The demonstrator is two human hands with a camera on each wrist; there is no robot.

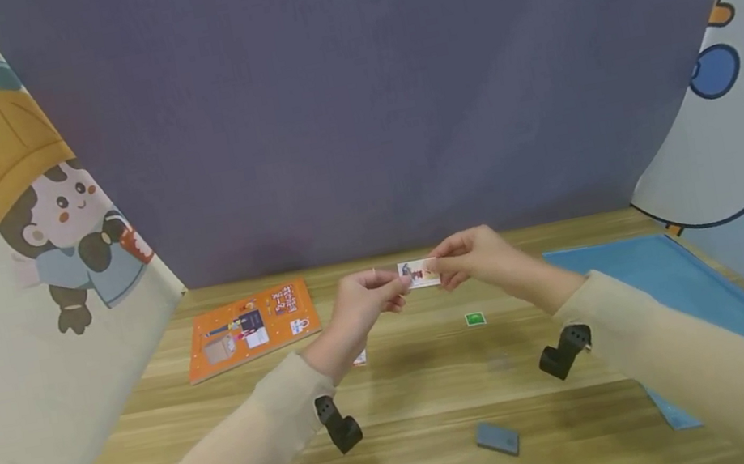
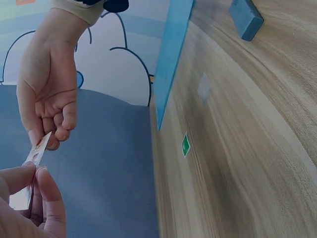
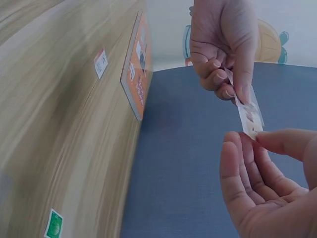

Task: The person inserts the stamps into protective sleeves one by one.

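Observation:
Raised over the far part of the table, a small white printed card point(image 1: 416, 277) with a colourful picture is stretched between both hands. My left hand point(image 1: 368, 298) pinches its left end between thumb and fingers. The thumb and fingertips of my right hand point(image 1: 483, 256) pinch the opposite end. In the right wrist view the card point(image 3: 251, 119) tilts, with a thin translucent layer along its edge. Below the hands, a small green stamp-like piece point(image 1: 475, 319) with a white border lies on the table. Another small printed piece point(image 3: 100, 63) lies nearer the left, partly hidden by my left wrist in the head view.
An orange booklet point(image 1: 251, 330) lies at the back left of the wooden table point(image 1: 414, 397). At the right spreads a blue sheet point(image 1: 630, 275). A small blue-grey block point(image 1: 498, 438) is near the front. A clear little square point(image 2: 204, 88) lies behind it.

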